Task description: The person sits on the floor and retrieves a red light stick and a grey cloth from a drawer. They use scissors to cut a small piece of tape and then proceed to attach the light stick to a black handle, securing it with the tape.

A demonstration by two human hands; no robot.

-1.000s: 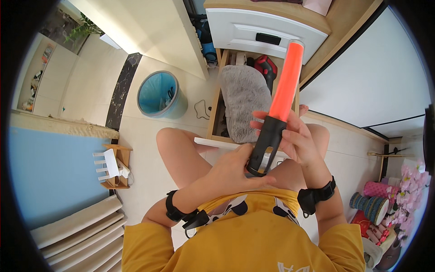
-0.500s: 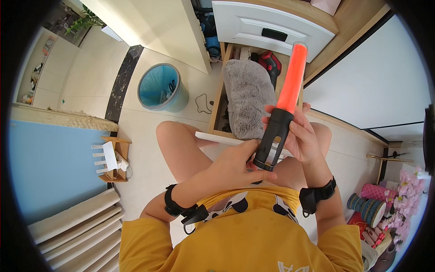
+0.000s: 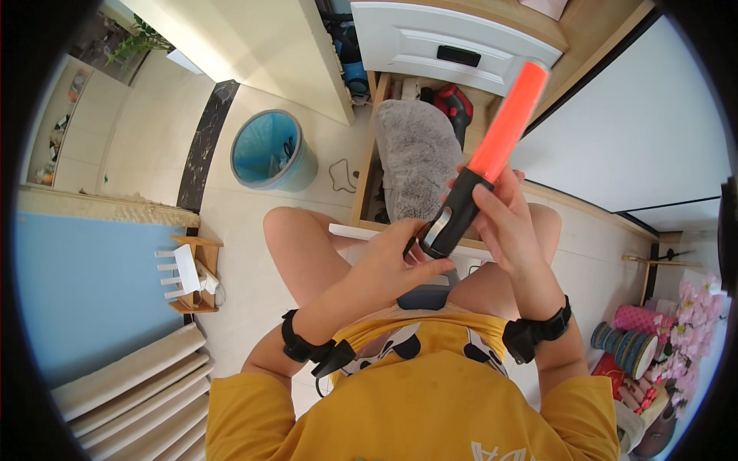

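The right hand (image 3: 507,228) curls around the black handle (image 3: 460,209) of the orange, tubular, plastic-looking baton (image 3: 506,127), apparently bearing its weight, while the left hand (image 3: 387,260), just beside it, holds the lower end, likely for steadiness.

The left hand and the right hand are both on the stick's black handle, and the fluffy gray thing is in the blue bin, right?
Not quite: the fluffy gray thing lies in the open drawer, not the blue bin, as the head view shows. The left hand and right hand are both on the stick's black handle.
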